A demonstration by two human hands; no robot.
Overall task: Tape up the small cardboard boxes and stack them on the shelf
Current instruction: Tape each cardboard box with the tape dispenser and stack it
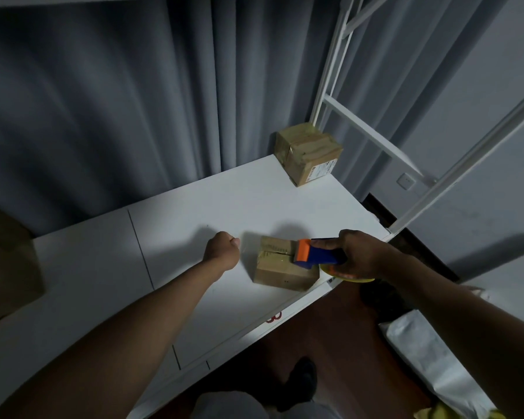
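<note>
A small cardboard box [282, 267] lies on the white shelf board [194, 225] near its front right corner. My right hand [360, 255] grips a blue tape dispenser [318, 252] with a yellowish roll, and the dispenser's orange head rests on the box top. Just left of the box, my left hand [223, 249] is curled, and it seems to pinch the end of a faint clear tape strip [250, 246] that runs to the box. A second, taped box [307, 152] stands at the board's back right corner.
A large cardboard box [6, 261] sits at the left edge of the board. White shelf uprights and crossbars [372, 134] rise on the right. Grey curtains hang behind. On the floor below are a white bag [430, 358] and my shoe [300, 382].
</note>
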